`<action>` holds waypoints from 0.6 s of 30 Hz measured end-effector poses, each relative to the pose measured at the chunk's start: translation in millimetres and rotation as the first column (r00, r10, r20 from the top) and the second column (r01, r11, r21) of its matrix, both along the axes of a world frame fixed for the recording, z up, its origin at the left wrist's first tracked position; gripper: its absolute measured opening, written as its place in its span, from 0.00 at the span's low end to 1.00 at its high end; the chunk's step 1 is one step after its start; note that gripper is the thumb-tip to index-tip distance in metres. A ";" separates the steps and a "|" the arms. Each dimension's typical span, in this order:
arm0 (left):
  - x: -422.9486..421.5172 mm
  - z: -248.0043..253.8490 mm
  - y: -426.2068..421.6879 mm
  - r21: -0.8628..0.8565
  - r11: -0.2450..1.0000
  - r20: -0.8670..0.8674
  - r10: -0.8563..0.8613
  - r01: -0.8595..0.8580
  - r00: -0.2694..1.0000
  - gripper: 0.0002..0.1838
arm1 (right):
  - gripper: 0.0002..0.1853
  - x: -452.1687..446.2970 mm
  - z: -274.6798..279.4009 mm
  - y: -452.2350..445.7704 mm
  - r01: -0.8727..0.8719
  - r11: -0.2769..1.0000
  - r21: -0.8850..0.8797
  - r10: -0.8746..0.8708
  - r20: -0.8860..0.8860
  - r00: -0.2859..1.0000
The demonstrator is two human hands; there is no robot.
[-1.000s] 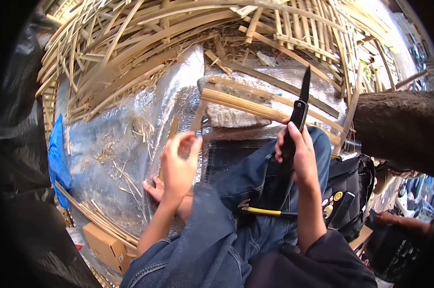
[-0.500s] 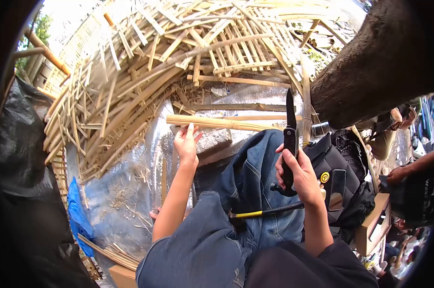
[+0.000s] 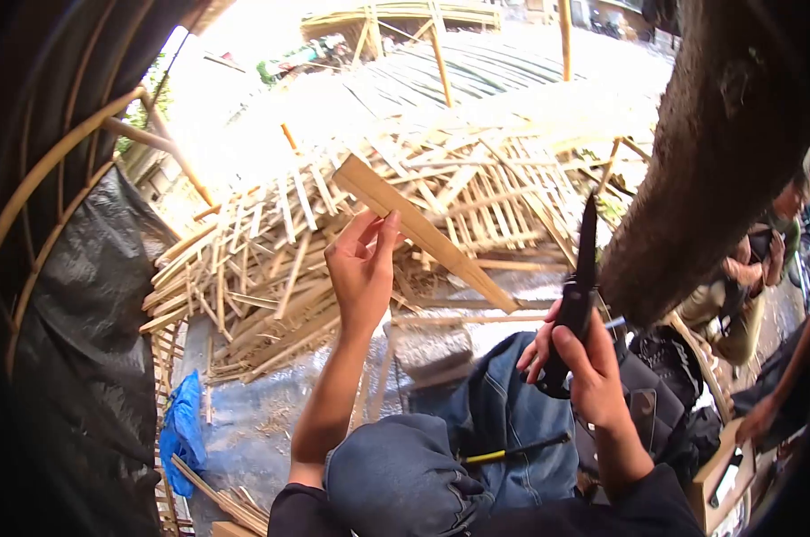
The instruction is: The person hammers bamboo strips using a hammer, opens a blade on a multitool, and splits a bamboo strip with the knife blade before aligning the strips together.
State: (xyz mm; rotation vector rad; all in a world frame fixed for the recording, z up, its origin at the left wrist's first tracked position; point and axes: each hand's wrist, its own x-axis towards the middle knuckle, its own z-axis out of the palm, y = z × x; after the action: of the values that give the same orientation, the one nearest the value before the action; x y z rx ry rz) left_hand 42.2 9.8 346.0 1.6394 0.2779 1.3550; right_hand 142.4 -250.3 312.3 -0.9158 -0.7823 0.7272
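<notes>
Pinched between the thumb and fingers of my left hand (image 3: 362, 259) is a flat split-bamboo strip (image 3: 427, 234). It slants down from upper left to lower right, in front of a bamboo heap. My right hand (image 3: 584, 362) is wrapped round the black handle of a folding knife (image 3: 587, 251), whose dark blade points up. The strip's lower end lies left of the knife, apart from it. Below the hands, a thin yellow-and-black tool (image 3: 512, 450) rests across my jeans (image 3: 535, 483).
A large heap of bamboo pieces (image 3: 284, 286) lies ahead. A thick tree trunk (image 3: 669, 197) leans at right, with people beyond it. A concrete block (image 3: 432, 347), blue plastic (image 3: 183, 434), a black bag (image 3: 660, 362) and a cardboard box (image 3: 705, 501) lie around me.
The bamboo strip has gone from nearly level to steeply slanted, raised and turned in my left hand. My right hand has shifted slightly right and down with the knife. The view has tilted up.
</notes>
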 end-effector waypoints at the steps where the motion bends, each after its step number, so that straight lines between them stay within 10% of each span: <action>1: -9.9 18.2 -3.9 0.018 1.000 0.014 0.017 -0.018 1.000 0.13 | 0.14 -1.2 20.6 5.8 -0.024 0.998 0.051 0.021 0.055 0.998; 6: -29.7 29.8 -17.5 0.435 0.872 -0.158 0.318 -0.223 0.935 0.10 | 0.21 2.3 112.2 31.5 0.008 0.984 -0.178 0.088 0.525 0.847; 13: -32.9 -16.8 -18.8 0.388 0.883 -0.192 0.357 -0.263 0.914 0.11 | 0.28 24.2 127.7 70.0 0.186 0.980 -0.071 0.015 0.958 0.287; 18: -31.2 -11.9 -11.1 0.372 0.885 -0.120 0.345 -0.280 0.931 0.14 | 0.30 17.8 147.9 81.2 0.282 0.949 -0.142 0.089 0.977 0.191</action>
State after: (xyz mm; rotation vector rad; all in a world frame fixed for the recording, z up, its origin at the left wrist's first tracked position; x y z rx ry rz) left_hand 11.1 -1.3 334.2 2.0932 0.4489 1.5634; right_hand 160.3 -169.1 460.2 -1.7574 -1.7945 -0.0230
